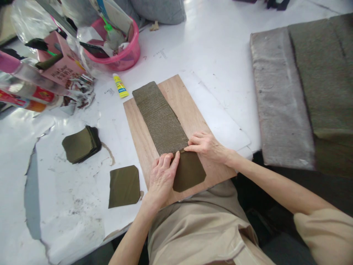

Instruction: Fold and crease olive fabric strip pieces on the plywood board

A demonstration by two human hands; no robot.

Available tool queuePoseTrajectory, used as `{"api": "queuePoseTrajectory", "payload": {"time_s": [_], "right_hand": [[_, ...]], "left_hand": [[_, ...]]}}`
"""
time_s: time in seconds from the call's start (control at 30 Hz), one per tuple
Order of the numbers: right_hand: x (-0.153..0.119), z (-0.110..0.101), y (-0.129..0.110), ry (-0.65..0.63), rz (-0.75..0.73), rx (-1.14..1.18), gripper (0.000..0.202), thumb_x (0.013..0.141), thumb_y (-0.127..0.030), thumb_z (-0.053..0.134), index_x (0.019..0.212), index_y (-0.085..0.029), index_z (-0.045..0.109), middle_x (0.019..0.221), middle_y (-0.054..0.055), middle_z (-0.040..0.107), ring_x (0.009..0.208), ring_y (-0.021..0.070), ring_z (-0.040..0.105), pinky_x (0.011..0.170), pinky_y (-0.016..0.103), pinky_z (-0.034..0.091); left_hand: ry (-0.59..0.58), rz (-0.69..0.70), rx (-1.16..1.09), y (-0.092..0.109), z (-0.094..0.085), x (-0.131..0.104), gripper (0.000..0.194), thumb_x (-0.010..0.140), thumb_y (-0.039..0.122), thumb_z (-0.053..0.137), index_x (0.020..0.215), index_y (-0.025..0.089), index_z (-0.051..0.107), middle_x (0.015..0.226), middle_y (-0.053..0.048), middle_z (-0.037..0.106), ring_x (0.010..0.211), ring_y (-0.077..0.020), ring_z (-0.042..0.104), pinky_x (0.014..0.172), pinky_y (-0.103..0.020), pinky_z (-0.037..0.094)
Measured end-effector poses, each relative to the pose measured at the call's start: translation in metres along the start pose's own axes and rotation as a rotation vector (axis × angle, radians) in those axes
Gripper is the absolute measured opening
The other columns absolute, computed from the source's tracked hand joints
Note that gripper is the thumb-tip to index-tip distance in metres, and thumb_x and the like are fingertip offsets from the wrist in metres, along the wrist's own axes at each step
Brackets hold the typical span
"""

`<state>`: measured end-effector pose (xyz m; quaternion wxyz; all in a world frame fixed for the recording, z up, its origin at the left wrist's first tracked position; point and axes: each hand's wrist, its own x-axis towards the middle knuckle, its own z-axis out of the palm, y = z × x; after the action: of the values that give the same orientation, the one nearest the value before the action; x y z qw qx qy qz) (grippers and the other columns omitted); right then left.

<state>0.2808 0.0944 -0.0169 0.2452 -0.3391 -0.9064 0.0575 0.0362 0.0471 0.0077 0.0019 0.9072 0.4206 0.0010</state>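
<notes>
White-topped table (209, 48): wooden board (179, 97), olive stack (77, 145), loose olive piece (124, 186), yellow tube (120, 86), pink basin (129, 55).

Tabletop (215, 48) is carrying 1 plywood bd. (186, 105), 1+ textured strip (161, 119), 2 single olive pcs. (190, 173) (124, 187), 1 stack (78, 145), 1 yel. tube (120, 85); 2 hands (162, 175) (206, 147) showing.

Touching, with left hand (162, 175) and right hand (206, 147), the meeting edges of a textured strip (161, 117) and a smooth olive piece (190, 173) — on a wooden board (179, 92), near a yellow tube (120, 86).
</notes>
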Motion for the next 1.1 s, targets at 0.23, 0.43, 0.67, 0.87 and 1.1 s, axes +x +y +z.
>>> {"api": "queuePoseTrajectory", "payload": {"time_s": [0.23, 0.43, 0.67, 0.87, 1.1], "right_hand": [[-0.003, 0.001, -0.002, 0.004, -0.026, -0.010, 0.020, 0.097, -0.018, 0.050, 0.104, -0.020, 0.069, 0.092, 0.005, 0.063, 0.089, 0.0162, 0.050, 0.077, 0.030, 0.039], [-0.004, 0.002, -0.002, 0.015, -0.077, -0.088, 0.023, 0.098, -0.017, 0.046, 0.107, -0.019, 0.067, 0.092, 0.006, 0.063, 0.089, 0.0169, 0.051, 0.078, 0.030, 0.041], [-0.005, -0.009, -0.001, -0.025, 0.013, 0.046, 0.024, 0.099, -0.016, 0.044, 0.101, -0.017, 0.067, 0.091, 0.006, 0.063, 0.089, 0.0161, 0.051, 0.077, 0.029, 0.044], [-0.008, -0.010, -0.002, -0.028, 0.029, 0.030, 0.023, 0.099, -0.016, 0.044, 0.098, -0.016, 0.067, 0.090, 0.005, 0.062, 0.087, 0.0159, 0.051, 0.074, 0.027, 0.044], [-0.010, -0.010, -0.003, -0.078, 0.019, -0.034, 0.022, 0.098, -0.015, 0.045, 0.100, -0.016, 0.067, 0.089, 0.006, 0.062, 0.086, 0.0174, 0.051, 0.073, 0.028, 0.045]], "left_hand": [[-0.068, 0.034, 0.001, 0.000, -0.008, 0.007, 0.060, 0.087, 0.003, 0.045, 0.145, 0.018, 0.036, 0.119, -0.013, 0.056, 0.109, -0.0252, 0.051, 0.091, -0.040, 0.044], [-0.059, 0.041, 0.058, 0.003, -0.004, 0.008, 0.060, 0.090, 0.006, 0.045, 0.147, 0.016, 0.033, 0.117, -0.013, 0.055, 0.107, -0.0254, 0.051, 0.090, -0.039, 0.044], [-0.030, 0.041, 0.090, 0.007, -0.001, 0.010, 0.057, 0.090, 0.006, 0.046, 0.145, 0.017, 0.037, 0.113, -0.012, 0.055, 0.103, -0.0250, 0.050, 0.089, -0.038, 0.044], [-0.028, 0.012, 0.049, 0.008, -0.003, 0.012, 0.057, 0.090, 0.006, 0.045, 0.144, 0.021, 0.040, 0.112, -0.012, 0.053, 0.102, -0.0262, 0.050, 0.087, -0.039, 0.046], [-0.113, 0.007, 0.045, 0.010, -0.007, 0.018, 0.059, 0.092, 0.007, 0.043, 0.147, 0.023, 0.033, 0.119, -0.011, 0.050, 0.107, -0.0249, 0.048, 0.090, -0.038, 0.046]]}}
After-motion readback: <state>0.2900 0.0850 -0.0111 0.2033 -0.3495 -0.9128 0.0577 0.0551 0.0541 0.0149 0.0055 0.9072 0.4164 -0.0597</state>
